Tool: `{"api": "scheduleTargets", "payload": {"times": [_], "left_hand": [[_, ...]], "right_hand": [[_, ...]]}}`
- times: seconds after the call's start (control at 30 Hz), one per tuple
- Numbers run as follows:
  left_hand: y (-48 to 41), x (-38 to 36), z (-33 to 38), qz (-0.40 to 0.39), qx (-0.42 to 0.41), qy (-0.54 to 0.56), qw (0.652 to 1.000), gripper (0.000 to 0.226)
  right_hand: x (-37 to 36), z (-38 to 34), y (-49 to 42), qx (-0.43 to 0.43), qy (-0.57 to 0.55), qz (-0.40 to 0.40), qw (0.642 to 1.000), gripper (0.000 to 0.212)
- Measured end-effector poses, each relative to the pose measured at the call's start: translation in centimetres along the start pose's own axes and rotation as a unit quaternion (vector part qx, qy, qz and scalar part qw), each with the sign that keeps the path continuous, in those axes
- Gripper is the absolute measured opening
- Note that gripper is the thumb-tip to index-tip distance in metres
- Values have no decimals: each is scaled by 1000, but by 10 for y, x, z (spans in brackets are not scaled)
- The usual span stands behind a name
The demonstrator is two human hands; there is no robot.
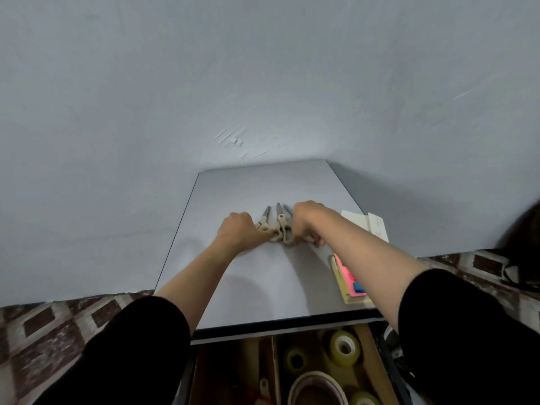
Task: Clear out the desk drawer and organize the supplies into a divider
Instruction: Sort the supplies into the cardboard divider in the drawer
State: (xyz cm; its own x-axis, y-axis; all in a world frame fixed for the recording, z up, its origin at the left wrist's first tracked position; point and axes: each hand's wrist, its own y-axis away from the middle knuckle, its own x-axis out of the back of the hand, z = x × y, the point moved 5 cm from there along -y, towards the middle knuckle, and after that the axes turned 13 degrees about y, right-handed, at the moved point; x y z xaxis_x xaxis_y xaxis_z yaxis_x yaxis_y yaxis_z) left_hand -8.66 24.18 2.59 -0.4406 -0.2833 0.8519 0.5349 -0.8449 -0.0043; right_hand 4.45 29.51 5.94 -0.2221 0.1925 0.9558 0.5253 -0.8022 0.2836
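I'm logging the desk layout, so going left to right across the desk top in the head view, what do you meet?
left hand → beige-handled metal scissors → right hand → white sheets of paper

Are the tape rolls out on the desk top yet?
No, the tape rolls sit in the open drawer below the front edge of the desk.
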Motion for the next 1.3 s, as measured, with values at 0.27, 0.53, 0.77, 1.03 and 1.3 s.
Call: {"api": "scheduleTargets", "payload": {"times": [0.27, 0.53, 0.77, 1.03, 1.3], "left_hand": [[8, 14, -14, -23, 4, -47, 999, 49], [20, 22, -27, -65, 47, -39, 996, 51], [54, 30, -50, -115, 74, -22, 990, 43], [105, 41, -59, -88, 56, -30, 994, 52], [179, 46, -70, -126, 69, 57, 988, 47]], "right_hand": [[-6, -4, -6, -28, -23, 76, 996, 56], [-16, -6, -5, -85, -99, 94, 987, 43], [-22, -8, 15, -115, -190, 17, 975, 37], [-27, -18, 64, -53, -440, -2, 896, 34], [-52, -28, 160, 65, -566, -48, 820, 14]]}}
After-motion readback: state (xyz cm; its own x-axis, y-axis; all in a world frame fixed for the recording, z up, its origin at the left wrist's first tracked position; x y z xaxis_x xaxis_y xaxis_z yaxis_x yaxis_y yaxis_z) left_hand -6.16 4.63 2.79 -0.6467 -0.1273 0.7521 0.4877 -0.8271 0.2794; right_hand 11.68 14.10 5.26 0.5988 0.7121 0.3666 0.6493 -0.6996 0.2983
